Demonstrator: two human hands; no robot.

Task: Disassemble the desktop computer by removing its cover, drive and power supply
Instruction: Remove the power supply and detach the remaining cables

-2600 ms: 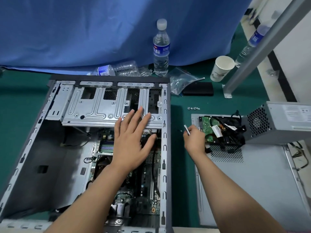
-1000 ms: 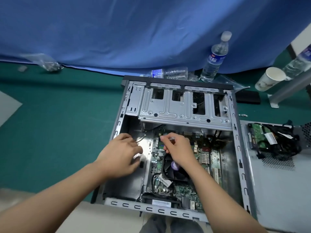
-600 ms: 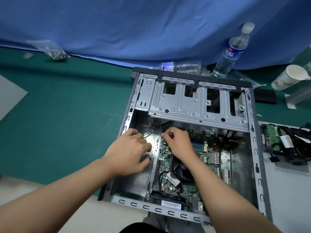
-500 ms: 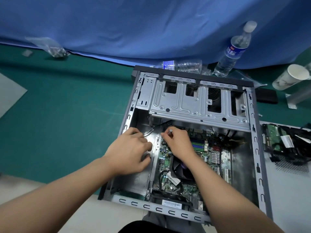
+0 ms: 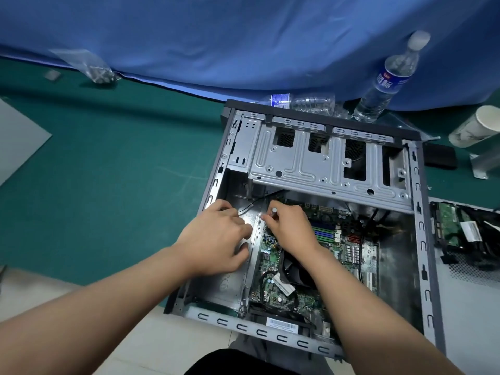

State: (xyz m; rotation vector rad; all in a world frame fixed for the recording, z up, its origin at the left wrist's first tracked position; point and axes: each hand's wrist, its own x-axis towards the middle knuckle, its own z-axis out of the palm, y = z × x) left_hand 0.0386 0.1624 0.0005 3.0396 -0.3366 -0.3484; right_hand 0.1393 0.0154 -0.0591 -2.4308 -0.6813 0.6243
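The open desktop case (image 5: 418,239) lies on its side with the motherboard (image 5: 328,234) exposed and the silver drive cage (image 5: 305,163) at the far end. Both my hands are inside, at the motherboard's far left corner. My right hand (image 5: 290,228) grips a small screwdriver, whose silver end (image 5: 274,210) sticks up out of the fist. My left hand (image 5: 216,242) has curled fingers against the case floor beside the upright rail. A thin black cable (image 5: 259,202) runs up to its index finger. The removed drive (image 5: 449,228) lies on the removed grey cover (image 5: 473,320) at the right.
A standing water bottle (image 5: 384,79), a crushed bottle (image 5: 305,101) and a paper cup (image 5: 476,125) sit behind the case by the blue curtain. A black box (image 5: 439,158) lies by the case's far right corner, a bag of screws (image 5: 94,69) at far left, a grey sheet (image 5: 16,142) on the green mat.
Both hands have moved into the case: earlier the left lay flat on the drive cage and the right was by the drive on the cover. In the last half second they barely moved.
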